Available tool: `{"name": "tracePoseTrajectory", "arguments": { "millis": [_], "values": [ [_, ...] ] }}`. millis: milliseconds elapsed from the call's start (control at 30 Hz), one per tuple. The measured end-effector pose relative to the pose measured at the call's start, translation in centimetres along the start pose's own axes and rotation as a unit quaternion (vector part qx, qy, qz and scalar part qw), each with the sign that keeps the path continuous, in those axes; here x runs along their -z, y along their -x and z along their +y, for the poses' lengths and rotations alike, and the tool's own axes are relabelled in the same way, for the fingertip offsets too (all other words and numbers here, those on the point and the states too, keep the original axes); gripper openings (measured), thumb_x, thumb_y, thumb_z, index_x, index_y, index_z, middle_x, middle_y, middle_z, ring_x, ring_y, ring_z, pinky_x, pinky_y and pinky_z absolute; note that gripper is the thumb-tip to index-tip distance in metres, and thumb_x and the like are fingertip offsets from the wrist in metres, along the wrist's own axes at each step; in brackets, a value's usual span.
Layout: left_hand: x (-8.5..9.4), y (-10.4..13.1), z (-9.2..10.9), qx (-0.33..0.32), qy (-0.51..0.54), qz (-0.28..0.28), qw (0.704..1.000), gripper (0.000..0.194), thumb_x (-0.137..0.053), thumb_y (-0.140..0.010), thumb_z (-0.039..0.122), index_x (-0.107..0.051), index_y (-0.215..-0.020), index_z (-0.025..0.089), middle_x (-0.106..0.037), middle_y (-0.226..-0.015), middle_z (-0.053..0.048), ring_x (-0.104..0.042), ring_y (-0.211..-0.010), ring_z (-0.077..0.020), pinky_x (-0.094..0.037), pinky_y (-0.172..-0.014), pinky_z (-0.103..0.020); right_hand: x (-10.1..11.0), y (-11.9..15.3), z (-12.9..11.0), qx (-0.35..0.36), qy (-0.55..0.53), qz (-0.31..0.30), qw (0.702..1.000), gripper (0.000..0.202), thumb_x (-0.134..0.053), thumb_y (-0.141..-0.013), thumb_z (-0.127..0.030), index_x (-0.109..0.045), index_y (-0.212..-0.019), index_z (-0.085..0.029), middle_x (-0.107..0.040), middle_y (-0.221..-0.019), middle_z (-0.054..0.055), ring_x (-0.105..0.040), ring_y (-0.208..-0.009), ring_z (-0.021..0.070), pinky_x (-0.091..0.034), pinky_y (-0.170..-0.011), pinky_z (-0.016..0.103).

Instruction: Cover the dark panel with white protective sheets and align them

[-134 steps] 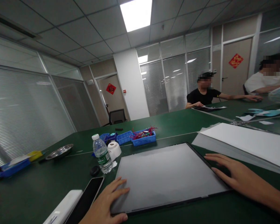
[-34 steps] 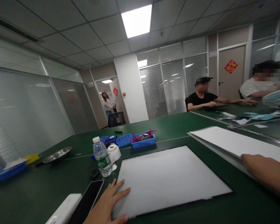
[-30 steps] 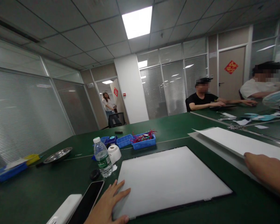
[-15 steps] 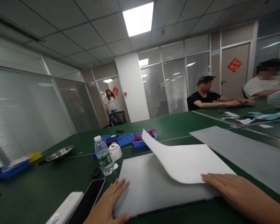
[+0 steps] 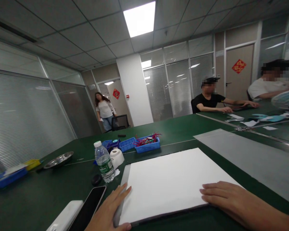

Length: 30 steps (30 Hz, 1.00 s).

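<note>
A white sheet of paper [image 5: 168,179] lies flat over a grey, dark-edged board [image 5: 126,170], whose surface still shows as a strip along the left side. My left hand [image 5: 110,205] rests at the board's left edge, its fingers apart and its thumb near the front left corner. On the sheet's front right part lies my right hand [image 5: 221,194], palm down with the fingers stretched out. Neither hand grips anything.
Left of the board stand a water bottle [image 5: 104,163], a phone [image 5: 88,208] and a white box-shaped object [image 5: 65,216]. Behind are a blue tray [image 5: 148,147] with red wiry pieces and a metal pan [image 5: 60,159]. A grey sheet [image 5: 250,160] lies right. Several people are beyond.
The sheet's raised, curled left part has come down flat over the board. My right hand has shifted slightly left. At the door, a person has stepped into the room.
</note>
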<state>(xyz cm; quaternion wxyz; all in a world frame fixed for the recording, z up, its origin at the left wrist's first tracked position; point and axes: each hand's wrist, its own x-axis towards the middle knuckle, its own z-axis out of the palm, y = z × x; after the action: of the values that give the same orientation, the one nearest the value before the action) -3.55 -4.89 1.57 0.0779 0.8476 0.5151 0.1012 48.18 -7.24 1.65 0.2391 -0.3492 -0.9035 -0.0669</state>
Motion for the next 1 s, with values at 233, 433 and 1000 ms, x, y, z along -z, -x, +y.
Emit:
{"name": "tracePoseTrajectory", "arguments": {
  "millis": [233, 433, 1000],
  "values": [
    [0.3, -0.1, 0.5, 0.008, -0.005, -0.006, 1.000, 0.071, -0.081, -0.083, 0.062, -0.060, -0.148, 0.046, -0.036, -0.170, 0.000, -0.038, -0.153, -0.0443, -0.034, -0.123, -0.063, -1.2, 2.0, 3.5, -0.198, 0.008, 0.011, 0.980, 0.049, -0.051, -0.100, -0.052, -0.060, -0.146, -0.038, -0.062, -0.145, 0.001, -0.064, -0.129, 0.0276, -0.055, -0.110, 0.051],
    [0.4, 0.0, 0.2, 0.018, -0.007, -0.007, 1.000, 0.073, -0.086, -0.079, 0.056, -0.063, -0.147, 0.041, -0.040, -0.169, -0.003, -0.038, -0.153, -0.0431, -0.034, -0.123, -0.062, -3.2, 3.5, 6.5, -0.359, -0.020, -0.010, 0.933, 0.064, -0.041, -0.097, -0.071, -0.068, -0.139, -0.029, -0.067, -0.139, 0.006, -0.067, -0.124, 0.0323, -0.056, -0.107, 0.057],
    [0.8, 0.4, 0.3, 0.035, 0.039, -0.022, 0.998, 0.074, -0.078, -0.081, 0.073, -0.065, -0.145, 0.038, -0.046, -0.165, -0.005, -0.034, -0.155, -0.0413, -0.031, -0.125, -0.062, -3.0, 10.1, 17.1, -0.484, 0.171, 0.011, 0.858, 0.089, -0.031, -0.087, -0.080, -0.072, -0.126, -0.011, -0.068, -0.125, 0.031, -0.064, -0.117, 0.0538, -0.050, -0.095, 0.075]
  ]
}}
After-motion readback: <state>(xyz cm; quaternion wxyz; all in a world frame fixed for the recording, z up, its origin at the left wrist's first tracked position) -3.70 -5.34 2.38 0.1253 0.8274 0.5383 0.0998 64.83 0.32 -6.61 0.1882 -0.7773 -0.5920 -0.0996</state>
